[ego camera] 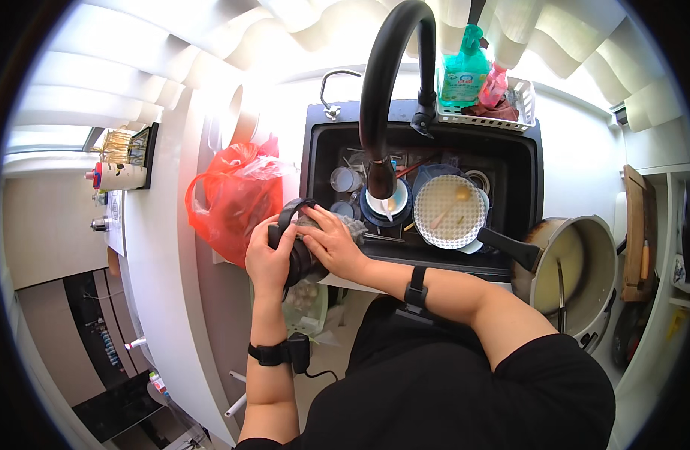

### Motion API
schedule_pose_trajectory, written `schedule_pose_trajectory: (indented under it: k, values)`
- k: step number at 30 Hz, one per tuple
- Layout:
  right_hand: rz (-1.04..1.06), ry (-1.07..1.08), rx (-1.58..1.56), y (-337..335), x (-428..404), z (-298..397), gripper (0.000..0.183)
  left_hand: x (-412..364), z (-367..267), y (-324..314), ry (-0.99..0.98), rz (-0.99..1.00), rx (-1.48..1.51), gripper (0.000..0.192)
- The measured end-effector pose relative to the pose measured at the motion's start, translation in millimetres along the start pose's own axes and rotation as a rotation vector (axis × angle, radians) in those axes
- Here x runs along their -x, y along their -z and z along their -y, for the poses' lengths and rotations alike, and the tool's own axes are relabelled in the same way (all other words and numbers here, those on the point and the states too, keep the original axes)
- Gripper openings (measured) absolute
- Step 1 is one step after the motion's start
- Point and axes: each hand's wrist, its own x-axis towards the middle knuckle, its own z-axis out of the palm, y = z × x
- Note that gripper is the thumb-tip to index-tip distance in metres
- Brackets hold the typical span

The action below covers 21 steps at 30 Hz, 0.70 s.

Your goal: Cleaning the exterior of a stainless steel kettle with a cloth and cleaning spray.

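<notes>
In front of me, left of the sink's front edge, my left hand point(268, 256) grips a dark, rounded vessel point(301, 267) with a black loop handle point(291, 211). The vessel is partly hidden by both hands, so its exact kind is unclear. My right hand point(338, 247) presses a bunched grey cloth point(353, 226) against its upper side. Just right of the hands lies the black sink point(451, 264). It holds drinking glasses point(345, 180), a small white bowl point(398, 197) and a patterned pan point(449, 233) with a black handle, cloudy liquid and a spoon inside.
A black faucet point(373, 101) arches over the sink. On the left stands a red plastic bag point(232, 197). A white basket point(524, 107) with a green pump bottle point(463, 73) sits behind. To the right is a large metal pot point(603, 264); below, a light-green bin point(316, 315).
</notes>
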Motion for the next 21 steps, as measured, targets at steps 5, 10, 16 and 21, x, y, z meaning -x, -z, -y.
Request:
schedule_pose_trajectory:
  k: [5,10,16,21]
  values:
    - [-0.002,0.121,-0.091,19,11,-22,0.026,4,13,5,-0.011,-0.036,-0.057,0.031]
    - [0.06,-0.138,-0.549,13,22,-36,0.027,-1,31,14,0.06,-0.022,0.095,0.029]
    - [-0.601,-0.884,-1.544,51,5,-95,0.026,0,54,23,0.035,0.034,0.195,0.026]
    - [-0.613,-1.073,-1.479,85,3,-102,0.01,-2,57,28,0.064,0.056,0.261,0.026]
